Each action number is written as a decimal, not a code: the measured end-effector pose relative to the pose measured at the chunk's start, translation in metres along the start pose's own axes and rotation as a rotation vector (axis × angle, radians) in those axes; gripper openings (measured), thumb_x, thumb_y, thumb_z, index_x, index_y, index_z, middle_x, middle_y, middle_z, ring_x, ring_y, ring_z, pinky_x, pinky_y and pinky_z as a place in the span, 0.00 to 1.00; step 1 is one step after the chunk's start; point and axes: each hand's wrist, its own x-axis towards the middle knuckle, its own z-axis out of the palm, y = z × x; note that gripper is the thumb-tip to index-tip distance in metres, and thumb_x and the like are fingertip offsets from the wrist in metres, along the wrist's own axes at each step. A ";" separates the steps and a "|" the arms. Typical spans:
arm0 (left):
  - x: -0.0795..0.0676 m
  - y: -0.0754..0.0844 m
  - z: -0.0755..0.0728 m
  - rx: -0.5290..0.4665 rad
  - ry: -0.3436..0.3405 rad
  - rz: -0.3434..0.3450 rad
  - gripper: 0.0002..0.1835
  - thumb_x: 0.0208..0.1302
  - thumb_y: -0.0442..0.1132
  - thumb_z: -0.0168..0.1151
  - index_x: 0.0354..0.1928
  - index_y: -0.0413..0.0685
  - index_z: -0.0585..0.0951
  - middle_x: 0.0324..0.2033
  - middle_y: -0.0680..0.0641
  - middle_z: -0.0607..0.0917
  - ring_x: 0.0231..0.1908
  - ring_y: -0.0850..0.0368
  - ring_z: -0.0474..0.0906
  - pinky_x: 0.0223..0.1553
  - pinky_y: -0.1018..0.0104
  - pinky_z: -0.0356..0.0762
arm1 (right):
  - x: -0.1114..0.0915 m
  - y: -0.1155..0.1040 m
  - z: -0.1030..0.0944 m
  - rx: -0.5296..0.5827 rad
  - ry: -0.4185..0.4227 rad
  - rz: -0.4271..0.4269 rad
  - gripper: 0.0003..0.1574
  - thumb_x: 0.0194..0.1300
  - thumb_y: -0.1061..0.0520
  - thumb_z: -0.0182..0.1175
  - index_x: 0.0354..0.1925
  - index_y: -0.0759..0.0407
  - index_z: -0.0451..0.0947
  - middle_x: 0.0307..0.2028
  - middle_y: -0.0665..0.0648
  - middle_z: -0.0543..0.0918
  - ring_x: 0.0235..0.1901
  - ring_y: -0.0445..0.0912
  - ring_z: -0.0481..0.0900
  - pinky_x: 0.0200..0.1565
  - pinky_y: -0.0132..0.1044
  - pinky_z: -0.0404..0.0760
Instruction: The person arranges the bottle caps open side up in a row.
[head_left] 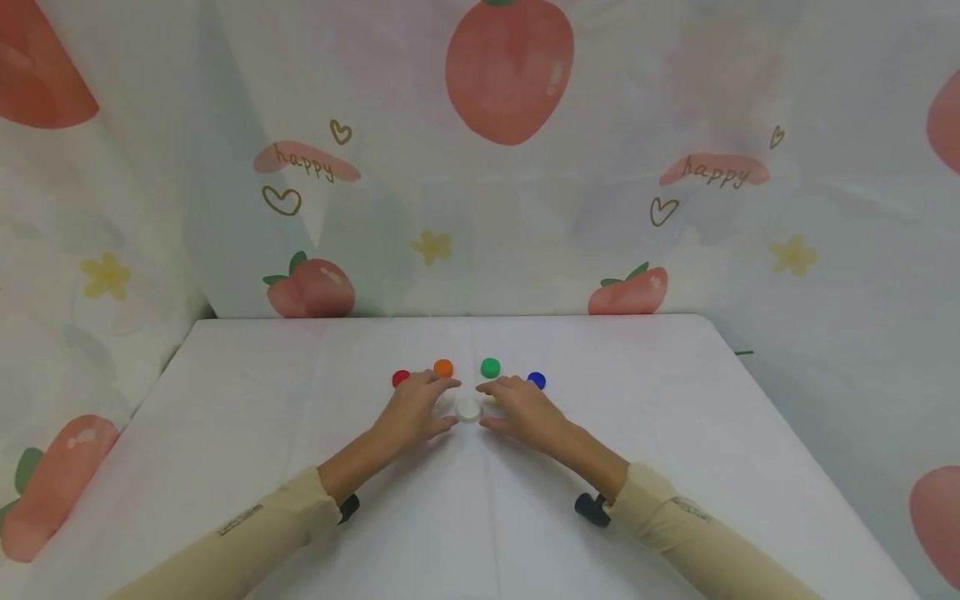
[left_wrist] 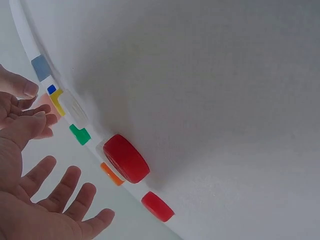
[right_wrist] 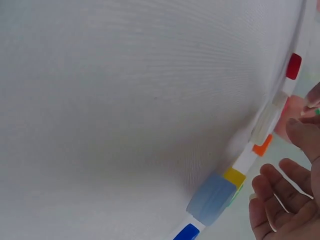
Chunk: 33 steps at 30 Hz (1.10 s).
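Note:
A round white cap (head_left: 468, 410) lies flat on the table between my hands. My left hand (head_left: 412, 408) is just left of it, thumb and fingers apart, with no object in its grasp. Mirroring it on the right is my right hand (head_left: 531, 412), also holding nothing, its thumb tip close to the white cap's edge. In the left wrist view the left fingers are spread beside a large red cap (left_wrist: 126, 158), which the hand hides in the head view. A light blue cap (right_wrist: 211, 199) shows near the right fingers in the right wrist view, likewise hidden from above.
Beyond the hands, a smaller red cap (head_left: 401, 378), an orange cap (head_left: 443, 367), a green cap (head_left: 491, 367) and a blue cap (head_left: 536, 380) form an arc. A yellow cap (right_wrist: 234, 176) is mostly behind the right hand in the head view. Patterned cloth (head_left: 480, 208) hangs behind the white table (head_left: 480, 517).

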 end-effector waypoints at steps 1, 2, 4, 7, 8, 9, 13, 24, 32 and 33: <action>0.001 0.000 0.000 0.006 -0.001 0.006 0.27 0.48 0.45 0.75 0.53 0.50 0.80 0.46 0.46 0.80 0.48 0.51 0.74 0.49 0.57 0.74 | 0.001 -0.001 0.000 -0.007 0.005 -0.001 0.30 0.53 0.50 0.71 0.54 0.55 0.77 0.47 0.54 0.81 0.46 0.48 0.78 0.45 0.40 0.78; 0.002 0.001 0.001 0.011 -0.004 0.011 0.27 0.48 0.45 0.75 0.52 0.50 0.80 0.46 0.46 0.80 0.49 0.50 0.74 0.50 0.55 0.73 | 0.002 -0.001 0.000 -0.017 0.008 0.000 0.30 0.52 0.50 0.71 0.53 0.55 0.77 0.46 0.54 0.81 0.46 0.48 0.78 0.45 0.39 0.78; 0.003 0.001 0.002 0.024 -0.009 0.010 0.25 0.49 0.46 0.74 0.51 0.50 0.81 0.46 0.46 0.81 0.49 0.50 0.74 0.51 0.54 0.72 | 0.003 -0.003 0.001 -0.034 0.006 0.007 0.29 0.52 0.50 0.71 0.52 0.55 0.78 0.46 0.54 0.82 0.45 0.47 0.78 0.45 0.39 0.78; 0.004 0.001 0.003 0.049 -0.017 -0.001 0.24 0.49 0.46 0.74 0.50 0.50 0.82 0.45 0.47 0.81 0.47 0.50 0.74 0.50 0.52 0.71 | 0.005 -0.005 0.002 -0.036 -0.004 0.008 0.28 0.52 0.51 0.72 0.51 0.56 0.79 0.45 0.54 0.82 0.43 0.48 0.78 0.44 0.40 0.78; 0.004 0.000 0.004 0.054 -0.018 -0.005 0.23 0.49 0.46 0.74 0.49 0.50 0.82 0.44 0.47 0.81 0.46 0.50 0.73 0.49 0.51 0.71 | 0.006 -0.005 0.002 -0.039 -0.010 0.009 0.28 0.52 0.51 0.72 0.51 0.57 0.79 0.45 0.54 0.82 0.42 0.48 0.78 0.44 0.40 0.78; 0.005 0.000 0.004 0.059 -0.017 -0.006 0.23 0.49 0.46 0.74 0.49 0.49 0.83 0.44 0.48 0.81 0.46 0.50 0.73 0.48 0.50 0.70 | 0.006 -0.006 0.002 -0.042 -0.014 0.011 0.28 0.52 0.51 0.72 0.51 0.57 0.79 0.45 0.54 0.82 0.42 0.48 0.78 0.44 0.40 0.78; 0.007 0.000 0.004 0.084 -0.015 -0.016 0.22 0.49 0.46 0.74 0.48 0.50 0.83 0.44 0.49 0.82 0.48 0.51 0.72 0.54 0.41 0.63 | 0.008 -0.009 0.002 -0.052 -0.020 0.019 0.28 0.51 0.51 0.72 0.50 0.58 0.79 0.43 0.54 0.82 0.41 0.48 0.78 0.43 0.39 0.77; 0.013 0.006 0.009 0.165 -0.065 -0.061 0.23 0.49 0.50 0.74 0.49 0.56 0.84 0.46 0.52 0.82 0.54 0.51 0.70 0.58 0.29 0.44 | 0.013 -0.008 0.008 -0.057 -0.040 0.037 0.27 0.51 0.52 0.72 0.49 0.59 0.80 0.40 0.54 0.82 0.37 0.46 0.78 0.40 0.36 0.77; 0.015 0.006 0.013 0.167 -0.076 -0.048 0.22 0.49 0.49 0.74 0.49 0.55 0.83 0.44 0.52 0.83 0.54 0.51 0.71 0.58 0.29 0.43 | 0.015 -0.012 0.010 -0.097 -0.038 0.032 0.27 0.50 0.52 0.73 0.48 0.59 0.81 0.37 0.54 0.82 0.36 0.47 0.77 0.38 0.36 0.77; 0.016 0.006 0.013 0.164 -0.076 -0.043 0.22 0.49 0.48 0.74 0.49 0.55 0.83 0.44 0.52 0.84 0.53 0.51 0.71 0.58 0.29 0.43 | 0.015 -0.011 0.010 -0.097 -0.036 0.033 0.27 0.50 0.52 0.73 0.48 0.60 0.81 0.37 0.54 0.82 0.35 0.47 0.77 0.38 0.35 0.77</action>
